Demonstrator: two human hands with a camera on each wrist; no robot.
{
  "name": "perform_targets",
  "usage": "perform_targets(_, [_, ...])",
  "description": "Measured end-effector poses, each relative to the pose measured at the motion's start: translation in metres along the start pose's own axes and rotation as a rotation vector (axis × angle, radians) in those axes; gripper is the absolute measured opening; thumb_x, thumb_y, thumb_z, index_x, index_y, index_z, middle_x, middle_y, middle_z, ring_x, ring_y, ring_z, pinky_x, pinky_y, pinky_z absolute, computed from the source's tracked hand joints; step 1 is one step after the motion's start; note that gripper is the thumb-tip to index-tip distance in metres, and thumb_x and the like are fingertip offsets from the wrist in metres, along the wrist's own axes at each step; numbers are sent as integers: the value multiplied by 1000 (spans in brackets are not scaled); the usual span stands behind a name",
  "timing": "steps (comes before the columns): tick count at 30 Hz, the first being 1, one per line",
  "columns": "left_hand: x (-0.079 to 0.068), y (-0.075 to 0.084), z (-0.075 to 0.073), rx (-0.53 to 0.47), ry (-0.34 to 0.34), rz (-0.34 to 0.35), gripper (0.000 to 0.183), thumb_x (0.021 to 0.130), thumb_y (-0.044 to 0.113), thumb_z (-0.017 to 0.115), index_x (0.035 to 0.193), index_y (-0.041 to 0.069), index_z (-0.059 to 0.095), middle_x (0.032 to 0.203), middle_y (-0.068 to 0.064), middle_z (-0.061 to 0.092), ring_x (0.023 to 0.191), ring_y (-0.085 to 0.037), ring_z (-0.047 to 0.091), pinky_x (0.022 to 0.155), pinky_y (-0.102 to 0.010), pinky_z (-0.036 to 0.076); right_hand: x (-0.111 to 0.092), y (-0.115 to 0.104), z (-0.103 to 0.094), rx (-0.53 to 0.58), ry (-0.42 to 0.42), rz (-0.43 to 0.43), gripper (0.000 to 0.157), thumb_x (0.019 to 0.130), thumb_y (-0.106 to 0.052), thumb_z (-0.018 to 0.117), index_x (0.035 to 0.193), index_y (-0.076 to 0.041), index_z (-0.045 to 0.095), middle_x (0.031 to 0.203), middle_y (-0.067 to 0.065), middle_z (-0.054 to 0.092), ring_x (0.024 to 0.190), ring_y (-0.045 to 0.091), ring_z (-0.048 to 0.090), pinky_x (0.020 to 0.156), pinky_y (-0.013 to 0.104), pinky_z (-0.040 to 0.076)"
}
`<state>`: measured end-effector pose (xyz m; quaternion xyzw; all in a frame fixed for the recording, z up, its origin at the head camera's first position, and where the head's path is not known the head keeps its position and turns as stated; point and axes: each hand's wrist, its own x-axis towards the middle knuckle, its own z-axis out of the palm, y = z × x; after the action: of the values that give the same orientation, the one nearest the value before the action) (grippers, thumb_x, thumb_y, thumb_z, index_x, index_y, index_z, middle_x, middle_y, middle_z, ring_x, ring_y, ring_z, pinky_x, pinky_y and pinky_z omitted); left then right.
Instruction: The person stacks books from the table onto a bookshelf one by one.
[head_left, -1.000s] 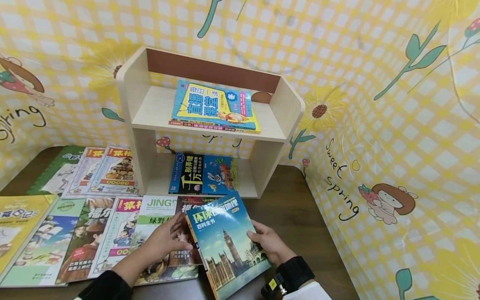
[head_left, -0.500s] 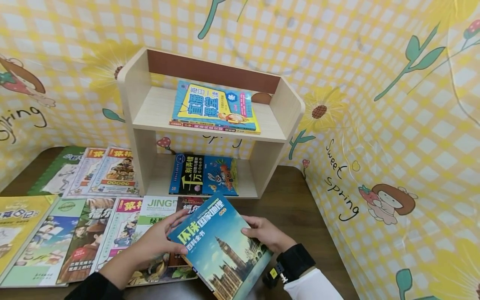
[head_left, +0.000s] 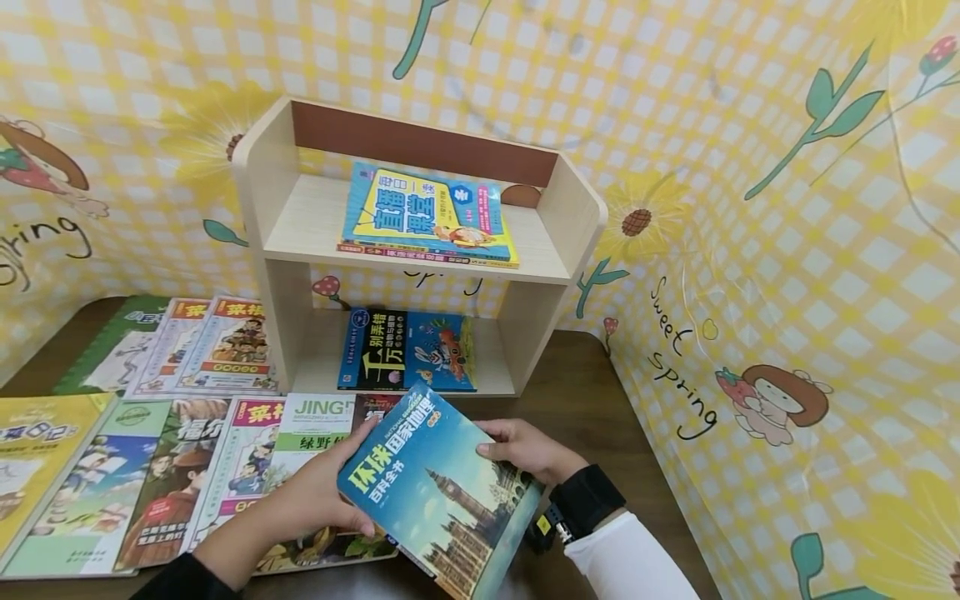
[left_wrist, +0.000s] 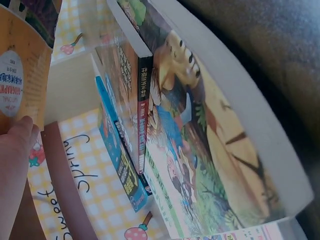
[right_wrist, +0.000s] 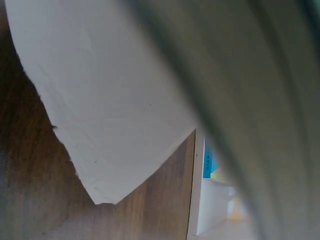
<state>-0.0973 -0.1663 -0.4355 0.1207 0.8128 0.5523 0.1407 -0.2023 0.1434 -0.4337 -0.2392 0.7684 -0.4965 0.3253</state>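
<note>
In the head view, a blue book (head_left: 442, 487) with a clock tower on its cover is held tilted in front of the shelf, between both hands. My left hand (head_left: 318, 492) grips its left side, the thumb at the spine edge. On the right side, my right hand (head_left: 528, 450) pinches it, the thumb lying on the cover and the other fingers hidden beneath. The left wrist view shows the book's orange back cover (left_wrist: 25, 75) against the left fingers (left_wrist: 17, 145). Below the left hand lies a green-and-white magazine (head_left: 311, 425), with a dark-covered book (head_left: 375, 408) on it.
A pale wooden shelf (head_left: 536, 350) stands behind, with a stack of books (head_left: 431, 217) above and a black-and-blue book (head_left: 408, 350) below. Several magazines (head_left: 180, 475) cover the table's left side. A yellow checked cloth (head_left: 675, 108) hangs around the table (head_left: 600, 392).
The book has shifted left and turned, its top swinging left. My left hand, beside its spine a second ago, now grips that side. The right hand keeps its grip on the other side.
</note>
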Motion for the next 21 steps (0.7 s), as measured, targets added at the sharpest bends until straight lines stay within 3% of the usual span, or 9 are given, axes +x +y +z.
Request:
perform_targets(6, [-2,5,0,104,63,9,118,61,34,91,154,8,22,154,-29,21,133,-52,31,99,-56,39,3,-6,-3,8,-13,21,44,101,-16,50,144,-9,45,127,14,63,101,21,65,84,30,52])
perform_targets(11, [-4,6,-2,101,32,38,120,61,34,91,153,3,20,155,-30,14,137,-55,17,103,-68,28,3,-8,-5,-3,-13,20,43,101,-15,51,143,-10,48,124,12,64,97,16,66,84,28,51])
perform_targets(18, [-7,10,-3,112,51,18,117,62,36,90,153,6,24,156,-27,19,136,-53,25,102,-63,33,3,-11,-5,-34,-11,24,44,100,-17,52,143,-8,47,125,11,64,105,18,63,91,32,50])
perform_targets(21, [-9,10,-4,97,72,12,114,64,34,89,153,5,23,156,-26,20,135,-52,27,101,-60,35,4,-16,-6,-101,4,29,40,100,-20,53,138,-6,53,113,6,67,94,15,64,84,30,50])
